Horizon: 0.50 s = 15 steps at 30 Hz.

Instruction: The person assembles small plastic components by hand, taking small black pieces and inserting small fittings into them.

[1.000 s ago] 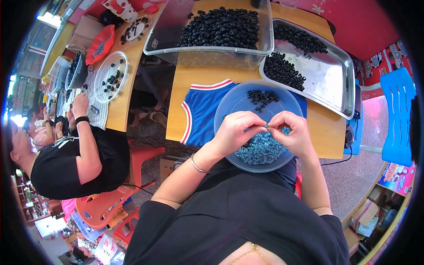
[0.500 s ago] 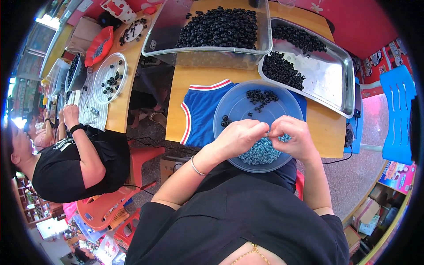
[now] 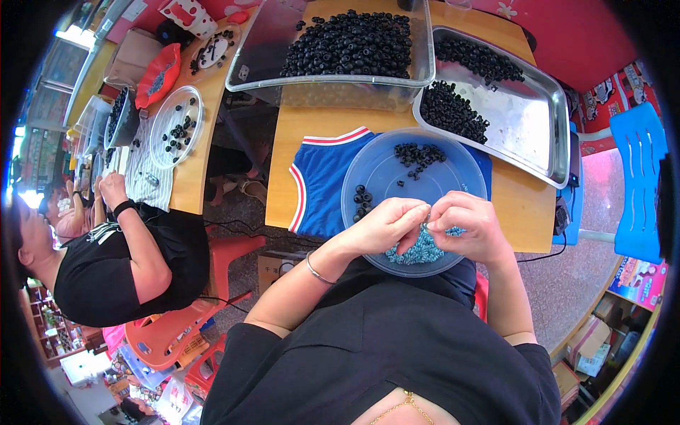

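My left hand [image 3: 391, 222] and my right hand [image 3: 467, 224] meet fingertip to fingertip above a round, see-through plastic tub [image 3: 459, 176]. Both are closed in a pinch. Something tiny sits between the fingertips, too small and too covered to name. Under the hands, a heap of small bluish metal coils [image 3: 419, 251] fills the near part of the tub, partly hidden by my fingers. Small black ring-like parts [image 3: 418, 154] lie at the tub's far side. Several larger round black parts [image 3: 362, 201] rest by its left wall, close to my left hand.
Beneath the tub lies a blue cloth [image 3: 322, 183] on the wooden table [image 3: 283, 152]. A clear bin [image 3: 333, 86] of black round parts stands beyond, beside a metal tray [image 3: 528, 120] with black pieces. A person [image 3: 106, 265] works at another table on the left; a blue chair [image 3: 637, 184] stands right.
My left hand has shifted slightly and its fingers have turned, uncovering more of the round black parts at the tub's left. My right hand's fingers have shifted a little; both hands stay together.
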Tool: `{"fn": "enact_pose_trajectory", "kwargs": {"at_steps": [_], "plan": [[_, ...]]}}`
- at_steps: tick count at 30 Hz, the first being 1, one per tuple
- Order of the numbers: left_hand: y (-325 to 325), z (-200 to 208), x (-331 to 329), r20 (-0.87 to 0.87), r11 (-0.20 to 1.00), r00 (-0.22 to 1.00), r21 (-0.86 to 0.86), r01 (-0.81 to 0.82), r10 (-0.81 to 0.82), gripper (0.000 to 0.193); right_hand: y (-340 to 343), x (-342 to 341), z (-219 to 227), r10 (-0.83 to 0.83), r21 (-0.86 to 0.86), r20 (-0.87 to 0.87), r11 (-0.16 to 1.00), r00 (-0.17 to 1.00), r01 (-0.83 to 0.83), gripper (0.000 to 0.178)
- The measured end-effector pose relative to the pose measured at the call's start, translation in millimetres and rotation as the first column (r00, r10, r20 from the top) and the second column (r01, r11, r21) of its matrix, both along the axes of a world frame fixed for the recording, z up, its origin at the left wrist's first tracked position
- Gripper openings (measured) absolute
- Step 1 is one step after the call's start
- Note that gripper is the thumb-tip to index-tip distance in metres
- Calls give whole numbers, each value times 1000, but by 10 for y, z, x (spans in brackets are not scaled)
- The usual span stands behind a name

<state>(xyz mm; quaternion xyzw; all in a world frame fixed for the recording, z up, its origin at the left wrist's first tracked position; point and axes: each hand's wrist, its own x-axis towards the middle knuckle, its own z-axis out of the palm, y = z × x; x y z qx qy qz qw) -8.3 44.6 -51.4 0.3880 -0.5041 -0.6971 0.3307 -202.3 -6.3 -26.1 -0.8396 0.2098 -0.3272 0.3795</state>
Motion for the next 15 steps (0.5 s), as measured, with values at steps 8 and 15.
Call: {"fn": "enact_pose_trajectory", "kwargs": {"at_steps": [8, 15], "plan": [[64, -1, -108, 25, 877, 956, -406, -256, 291, 17, 64, 7, -119, -144, 519, 223, 855, 964, 8, 22], [77, -92, -122, 162, 772, 915, -601, -207, 371, 6, 112, 38, -115, -238, 741, 236, 671, 942, -16, 14]]}}
